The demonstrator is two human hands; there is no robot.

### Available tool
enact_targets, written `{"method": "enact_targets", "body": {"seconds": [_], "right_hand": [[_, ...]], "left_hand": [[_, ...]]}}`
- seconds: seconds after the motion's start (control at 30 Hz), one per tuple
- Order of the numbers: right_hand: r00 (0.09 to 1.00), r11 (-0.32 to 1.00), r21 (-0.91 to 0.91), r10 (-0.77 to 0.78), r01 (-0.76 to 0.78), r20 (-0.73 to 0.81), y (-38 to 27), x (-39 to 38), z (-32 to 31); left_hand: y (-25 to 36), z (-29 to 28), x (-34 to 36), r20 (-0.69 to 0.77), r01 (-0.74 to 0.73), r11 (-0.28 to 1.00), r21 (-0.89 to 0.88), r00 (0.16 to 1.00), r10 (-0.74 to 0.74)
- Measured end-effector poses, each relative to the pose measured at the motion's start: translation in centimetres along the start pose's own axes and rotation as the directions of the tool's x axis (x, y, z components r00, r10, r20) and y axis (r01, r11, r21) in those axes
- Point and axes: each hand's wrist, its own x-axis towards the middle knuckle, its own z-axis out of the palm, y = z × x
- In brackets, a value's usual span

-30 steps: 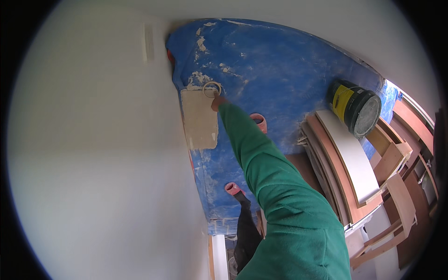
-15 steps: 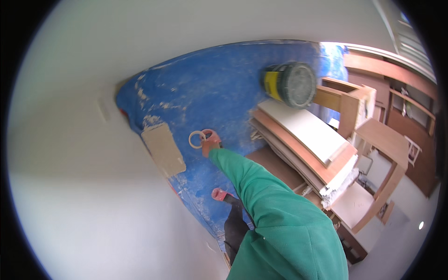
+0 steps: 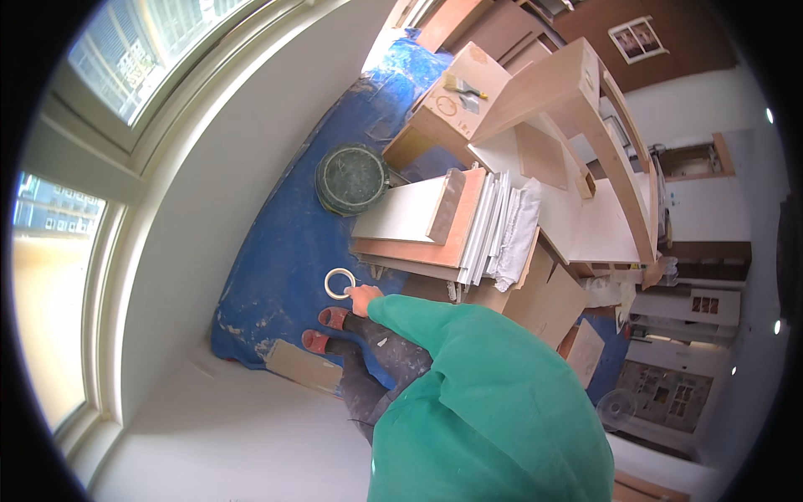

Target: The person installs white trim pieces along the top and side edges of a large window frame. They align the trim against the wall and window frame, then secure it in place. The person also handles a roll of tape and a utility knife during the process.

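Right-hand grip (image 3: 364, 299): fingers and thumb closed on the lower right rim of a ring; the covered stretch of rim is hidden, as is the exact set of the fingers. Left-hand grip: out of my sight, state impossible to tell. Right arm and torso: one broad mass of green sleeve (image 3: 502, 376), cut off below.

Ring (image 3: 328, 286), one: cream, round, narrow-banded, like a roll of tape, with a wide hollow centre; held up in front of blue floor sheeting (image 3: 272, 259), just beyond the slippers. Markings too small to read.

Slippers (image 3: 333, 318), pair: reddish, worn with dark trousers (image 3: 401, 343) flecked pale.

Sheeting: thin, creased, spattered with whitish residue. Beige rectangular panel (image 3: 293, 362): flat, partly covered by a leg.

Bucket (image 3: 352, 178): dark green, round top dusted grey; sides mostly hidden. Boards (image 3: 401, 209), stacked: white and orange-brown faces, pale ragged edges.

Wooden box (image 3: 435, 113): pale, bearing a brush (image 3: 467, 89) with a yellow handle. Fan (image 3: 617, 410): round, faint, hard to make out.
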Motion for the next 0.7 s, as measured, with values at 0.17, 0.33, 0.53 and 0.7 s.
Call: {"method": "enact_targets", "body": {"seconds": [0.17,0.33,0.53,0.7], "right_hand": [[0.998,0.989,0.141,0.056,-0.05,-0.04,3.2,-4.1,-4.2],[0.994,0.98,0.179,0.097,-0.089,-0.04,6.4,-6.3,-7.3],[0.988,0.934,0.339,0.142,-0.113,-0.062,11.0,-4.9,-14.2],[0.911,0.879,0.456,0.295,-0.14,-0.289,14.2,-0.5,-24.2]], "left_hand": [[7.6,3.0,2.3,0.258,0.079,0.9,-0.429,0.965,0.038],[13.9,7.8,3.6,0.518,0.243,0.733,-0.635,0.838,0.171],[15.9,12.9,4.8,0.68,0.401,0.625,-0.669,0.671,0.297],[17.1,13.8,5.8,0.763,0.483,0.626,-0.613,0.568,0.309]]}}
